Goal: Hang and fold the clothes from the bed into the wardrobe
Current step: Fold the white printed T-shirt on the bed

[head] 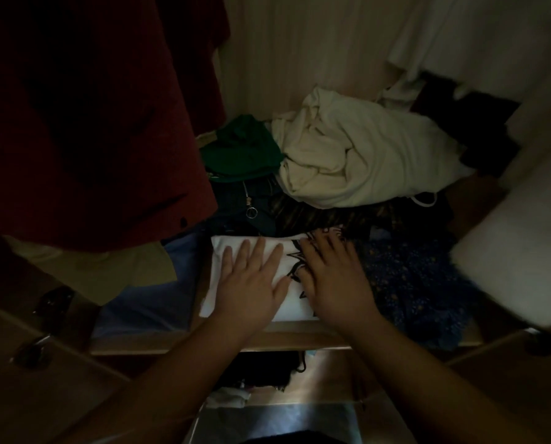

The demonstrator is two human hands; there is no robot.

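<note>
1. Hands press flat on a folded white T-shirt with a black printed design (pixel 218 251), which lies at the front edge of a wooden wardrobe shelf (pixel 299 334).
2. The left hand (pixel 251 283) rests palm down on the shirt's left half, fingers spread and gripping nothing.
3. The right hand (pixel 328 277) lies palm down just beside it, over the black print, fingers extended and also gripping nothing.
4. A crumpled cream fabric bundle (pixel 357 158) sits well behind the shirt on the same shelf.
5. A folded green garment (pixel 242 149) lies left of the bundle, touching it.
6. A dark blue floral-patterned cloth (pixel 418 283) lies just right of the shirt.
7. A dark red hanging garment (pixel 85 116) fills the upper left.
8. Light blue folded fabric (pixel 152 293) lies left of the shirt.
</note>
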